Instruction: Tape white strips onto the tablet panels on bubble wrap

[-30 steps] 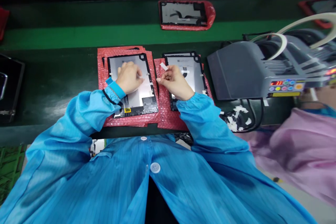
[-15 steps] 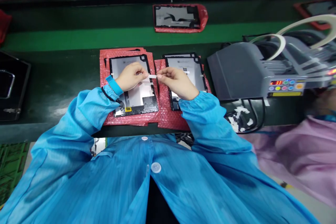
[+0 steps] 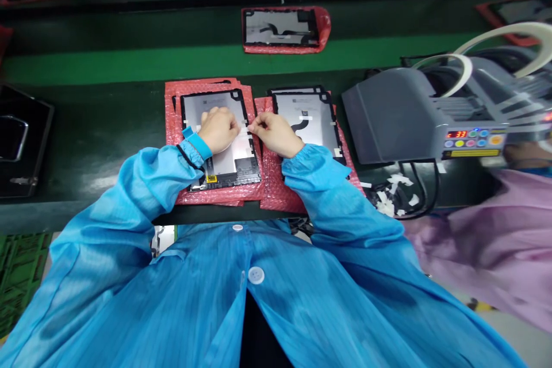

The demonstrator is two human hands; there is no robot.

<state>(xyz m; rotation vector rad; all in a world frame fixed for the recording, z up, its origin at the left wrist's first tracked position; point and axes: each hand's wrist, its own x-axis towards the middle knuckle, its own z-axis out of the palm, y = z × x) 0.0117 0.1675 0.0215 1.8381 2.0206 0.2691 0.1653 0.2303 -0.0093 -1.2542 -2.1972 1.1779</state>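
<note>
Over the left tablet screen panel (image 3: 207,104), my left hand (image 3: 219,129) is closed, knuckles up, its fingertips partly hidden at one end of a short white tape strip (image 3: 244,128). My right hand (image 3: 276,134) pinches the strip's other end at the panel's right edge. The panel lies back side up, with black edging and a yellow-marked patch at its lower end, on red bubble wrap (image 3: 169,121). Partly beneath my right forearm is a second panel (image 3: 319,135), which bears a black flex cable and white tape pieces.
A grey tape dispenser (image 3: 388,115) with a red display stands right. Tape scraps (image 3: 392,192) and black cables lie before it. Another wrapped panel (image 3: 282,23) rests farther back. A black case (image 3: 26,144) is at left, and a co-worker's pink sleeve (image 3: 470,218) at right.
Both hands have come down onto the left panel's right edge with the tape strip. My left hand has turned knuckles up, and my right hand has shifted slightly left, uncovering the second panel's flex cable.
</note>
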